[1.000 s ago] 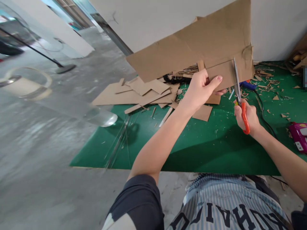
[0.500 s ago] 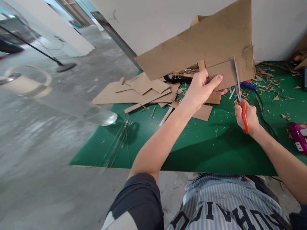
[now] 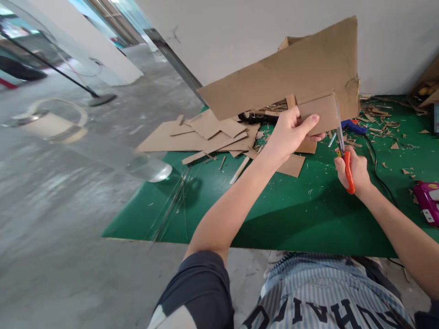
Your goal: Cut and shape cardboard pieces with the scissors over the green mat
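Note:
Pinched between the thumb and fingers of my left hand [image 3: 291, 132] is a small cardboard piece [image 3: 321, 111]. Behind it rises a large angled cardboard sheet [image 3: 308, 64]; whether the two are joined, I cannot tell. My right hand [image 3: 360, 172] is closed around the orange handles of a pair of scissors [image 3: 349, 171]. Their blades point upward along the right edge of the small piece, nearly together. Below my left hand, a flat cardboard offcut [image 3: 291, 165] lies on the green table [image 3: 274, 219].
Cardboard strips and offcuts [image 3: 206, 137] are piled at the table's back left. A blue tool [image 3: 355, 127] with a black cord lies behind the scissors, among scraps. At the right edge sits a magenta device [image 3: 427, 201]. A clear, rounded object [image 3: 154, 169] stands at the left.
The scissor blades have come closer together at the small piece's right edge. The large sheet appears lower, partly because the whole view has shifted slightly.

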The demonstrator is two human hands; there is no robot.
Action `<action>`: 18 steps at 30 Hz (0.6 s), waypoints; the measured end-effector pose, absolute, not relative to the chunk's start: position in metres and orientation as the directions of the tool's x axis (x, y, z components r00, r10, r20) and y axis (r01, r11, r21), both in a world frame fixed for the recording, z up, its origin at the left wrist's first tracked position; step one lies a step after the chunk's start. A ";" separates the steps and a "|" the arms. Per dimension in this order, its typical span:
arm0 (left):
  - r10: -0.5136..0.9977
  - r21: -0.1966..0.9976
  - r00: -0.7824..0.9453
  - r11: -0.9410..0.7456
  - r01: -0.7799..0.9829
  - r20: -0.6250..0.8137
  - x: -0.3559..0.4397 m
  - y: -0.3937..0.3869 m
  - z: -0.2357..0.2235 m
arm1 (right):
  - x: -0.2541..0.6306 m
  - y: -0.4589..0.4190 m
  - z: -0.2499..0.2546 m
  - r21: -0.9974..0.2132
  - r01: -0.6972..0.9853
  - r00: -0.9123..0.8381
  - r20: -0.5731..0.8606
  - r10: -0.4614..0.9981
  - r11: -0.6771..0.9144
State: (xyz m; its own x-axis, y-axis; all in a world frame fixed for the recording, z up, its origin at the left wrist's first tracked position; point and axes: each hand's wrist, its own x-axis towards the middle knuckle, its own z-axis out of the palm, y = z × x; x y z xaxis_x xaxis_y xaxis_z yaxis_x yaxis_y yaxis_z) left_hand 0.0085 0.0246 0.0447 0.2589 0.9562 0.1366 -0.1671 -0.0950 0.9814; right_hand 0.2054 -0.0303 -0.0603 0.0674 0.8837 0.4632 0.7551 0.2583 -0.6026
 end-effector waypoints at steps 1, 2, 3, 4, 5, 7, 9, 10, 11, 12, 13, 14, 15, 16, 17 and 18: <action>0.958 0.981 0.251 -0.098 -0.167 0.139 0.008 0.026 0.045 | 0.206 -0.030 -0.061 -0.605 0.751 0.060 0.460 0.886 0.263; 0.961 0.980 0.238 -0.105 -0.169 0.144 0.006 0.027 0.046 | 0.206 -0.031 -0.061 -0.608 0.747 0.052 0.456 0.889 0.268; 0.964 0.978 0.219 -0.116 -0.171 0.153 0.004 0.028 0.048 | 0.206 -0.031 -0.062 -0.610 0.743 0.040 0.453 0.891 0.277; 0.966 0.976 0.198 -0.131 -0.172 0.164 0.002 0.029 0.050 | 0.206 -0.031 -0.062 -0.610 0.737 0.025 0.454 0.891 0.291; 0.968 0.974 0.176 -0.148 -0.172 0.178 0.000 0.030 0.052 | 0.207 -0.031 -0.062 -0.610 0.730 0.008 0.459 0.888 0.308; 0.967 0.970 0.149 -0.180 -0.162 0.205 -0.006 0.031 0.056 | 0.208 -0.031 -0.063 -0.615 0.706 -0.019 0.480 0.877 0.352; 0.962 0.965 0.143 -0.212 -0.155 0.234 -0.011 0.033 0.061 | 0.210 -0.033 -0.065 -0.642 0.656 -0.043 0.492 0.869 0.396; 0.959 0.960 0.134 -0.228 -0.161 0.250 -0.013 0.034 0.062 | 0.211 -0.033 -0.066 -0.665 0.622 -0.051 0.493 0.869 0.413; 0.957 0.954 0.119 -0.244 -0.175 0.266 -0.015 0.035 0.064 | 0.211 -0.034 -0.067 -0.694 0.581 -0.056 0.489 0.871 0.426; 0.955 0.947 0.098 -0.256 -0.195 0.279 -0.016 0.035 0.064 | 0.211 -0.035 -0.068 -0.728 0.531 -0.055 0.481 0.875 0.434; 0.956 0.940 0.073 -0.264 -0.216 0.285 -0.015 0.036 0.064 | 0.210 -0.036 -0.069 -0.768 0.470 -0.050 0.470 0.881 0.436; 0.958 0.935 0.049 -0.264 -0.236 0.283 -0.013 0.036 0.063 | 0.208 -0.037 -0.069 -0.812 0.396 -0.035 0.454 0.890 0.430; 0.961 0.932 0.032 -0.259 -0.253 0.275 -0.010 0.035 0.060 | 0.205 -0.037 -0.068 -0.855 0.311 -0.012 0.434 0.901 0.415; 0.964 0.932 0.023 -0.249 -0.264 0.264 -0.006 0.034 0.056 | 0.201 -0.037 -0.066 -0.893 0.218 0.023 0.409 0.912 0.394; 0.968 0.933 0.023 -0.236 -0.273 0.252 0.000 0.031 0.051 | 0.197 -0.037 -0.063 -0.921 0.120 0.065 0.380 0.923 0.370; 0.970 0.934 0.038 -0.222 -0.279 0.242 0.008 0.027 0.045 | 0.194 -0.036 -0.060 -0.937 0.025 0.111 0.348 0.931 0.348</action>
